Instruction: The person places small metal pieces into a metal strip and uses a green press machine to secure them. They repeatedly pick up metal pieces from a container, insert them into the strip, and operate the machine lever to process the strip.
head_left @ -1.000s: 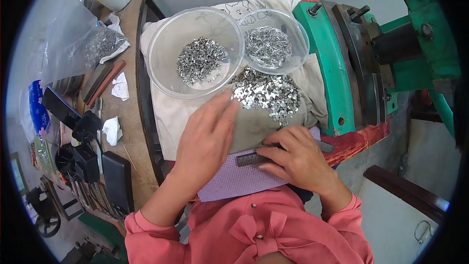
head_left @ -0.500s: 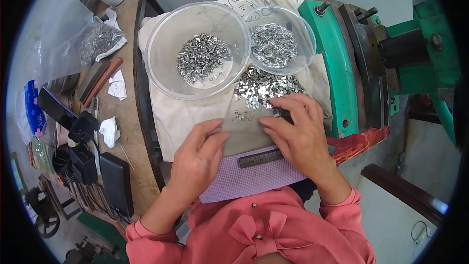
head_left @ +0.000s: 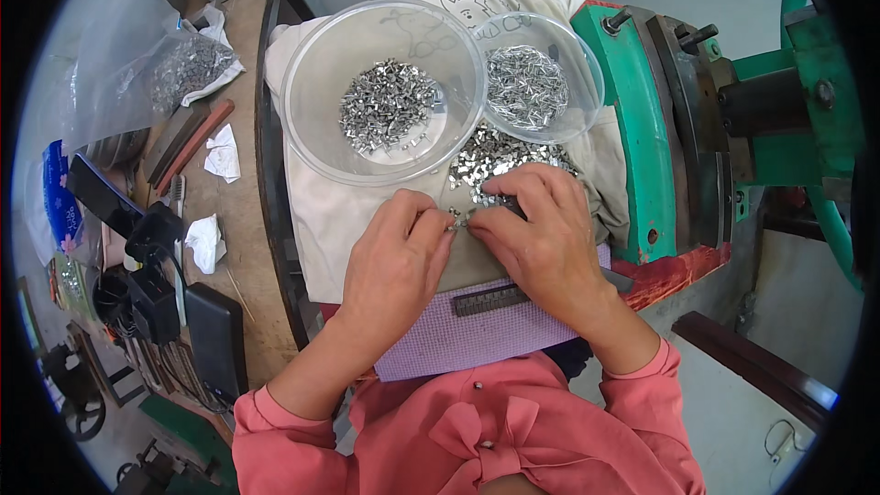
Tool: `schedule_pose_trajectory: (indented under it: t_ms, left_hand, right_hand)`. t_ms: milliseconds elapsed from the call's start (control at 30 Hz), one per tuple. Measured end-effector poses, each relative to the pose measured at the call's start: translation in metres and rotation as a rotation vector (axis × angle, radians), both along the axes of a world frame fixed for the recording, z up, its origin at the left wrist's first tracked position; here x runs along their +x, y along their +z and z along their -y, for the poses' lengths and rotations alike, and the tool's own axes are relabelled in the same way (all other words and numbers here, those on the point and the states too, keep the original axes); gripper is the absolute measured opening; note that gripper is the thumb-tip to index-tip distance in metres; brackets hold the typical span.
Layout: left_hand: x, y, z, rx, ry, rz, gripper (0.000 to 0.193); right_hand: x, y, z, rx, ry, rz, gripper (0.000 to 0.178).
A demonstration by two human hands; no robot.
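My left hand (head_left: 392,255) is closed in a pinch, with small shiny metal pieces (head_left: 454,216) at its fingertips. Facing it, a short gap away, my right hand (head_left: 547,243) has its thumb and fingers bent together; whatever they hold is too small to make out. Just beyond lies a loose heap of flat silvery metal pieces (head_left: 490,154) on the cloth, partly covered by the right hand. Behind it stand a large clear plastic tub (head_left: 307,64) with short metal bits (head_left: 385,105) and a smaller clear tub (head_left: 587,73) with thin metal pins (head_left: 527,87).
A dark ruler-like metal strip (head_left: 490,300) rests on a purple woven mat (head_left: 422,339) close to my body. To the right rises a green machine (head_left: 637,165). The left-hand bench (head_left: 252,266) carries a black box (head_left: 216,335), tissues (head_left: 205,243) and a plastic bag of metal bits (head_left: 188,69).
Both hands have come closer together over the cloth. My left fingers have closed at the small pieces, and the right fingers have drawn in. The whole view has shifted slightly.
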State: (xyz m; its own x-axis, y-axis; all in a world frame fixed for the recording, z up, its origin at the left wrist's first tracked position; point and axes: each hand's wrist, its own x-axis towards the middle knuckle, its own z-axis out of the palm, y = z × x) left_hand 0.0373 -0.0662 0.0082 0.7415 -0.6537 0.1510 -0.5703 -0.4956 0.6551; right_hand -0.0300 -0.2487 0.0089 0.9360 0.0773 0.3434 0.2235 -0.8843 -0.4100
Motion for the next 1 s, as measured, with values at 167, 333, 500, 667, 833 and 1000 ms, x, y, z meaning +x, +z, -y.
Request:
schedule_pose_trajectory:
  t_ms: [167, 333, 500, 667, 833, 1000]
  left_hand:
    - [-0.001, 0.0, -0.005, -0.026, 0.015, -0.058, 0.019]
    - [-0.002, -0.001, -0.012, -0.072, 0.046, -0.112, 0.02]
    - [0.001, -0.003, -0.007, -0.054, 0.019, -0.081, 0.02]
    - [0.001, -0.004, -0.004, -0.035, 0.014, -0.045, 0.018]
    - [-0.003, 0.0, -0.008, 0.0, -0.006, 0.004, 0.018]
    - [-0.008, 0.003, -0.017, 0.035, -0.008, 0.054, 0.02]
  right_hand:
    - [0.001, -0.001, -0.001, 0.024, 0.005, 0.003, 0.017]
    - [-0.025, 0.013, -0.007, 0.191, 0.048, -0.037, 0.021]
    - [-0.055, 0.004, -0.019, 0.24, 0.097, -0.068, 0.021]
    - [-0.06, -0.002, -0.021, 0.274, 0.085, -0.104, 0.021]
    - [-0.045, 0.006, -0.013, 0.251, 0.063, -0.087, 0.022]
    - [-0.013, 0.005, -0.009, 0.127, 0.045, 0.03, 0.021]
